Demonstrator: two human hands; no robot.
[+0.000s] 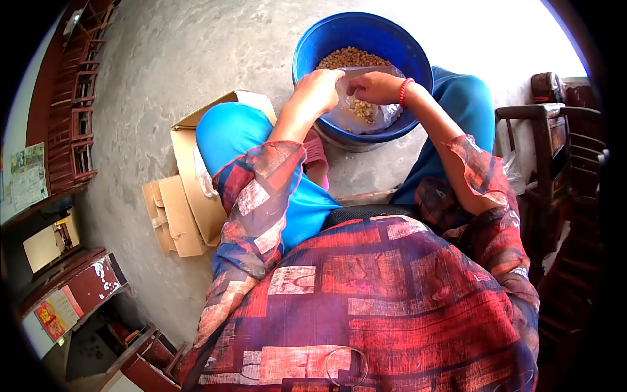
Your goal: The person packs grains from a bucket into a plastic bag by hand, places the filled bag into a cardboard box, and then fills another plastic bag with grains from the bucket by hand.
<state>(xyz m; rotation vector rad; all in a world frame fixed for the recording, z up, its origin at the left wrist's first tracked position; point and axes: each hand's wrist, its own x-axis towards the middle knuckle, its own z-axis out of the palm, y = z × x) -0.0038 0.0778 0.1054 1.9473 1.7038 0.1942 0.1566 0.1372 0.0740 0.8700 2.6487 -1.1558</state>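
A blue bucket stands on the floor between my knees. Small tan pieces, like nuts or kernels, fill its lower part. A clear plastic bag lies spread across the bucket's near side, with a few paler pieces in it. My left hand is closed at the bag's left upper edge, pinching the plastic. My right hand, with a red bead bracelet at its wrist, is over the bag's opening. Its fingers curl down; what they hold, if anything, is hidden.
An open cardboard box sits beside my left knee. Dark wooden chairs stand close on the right. Wooden furniture lines the left side of the concrete floor. A pink slipper shows below the bucket.
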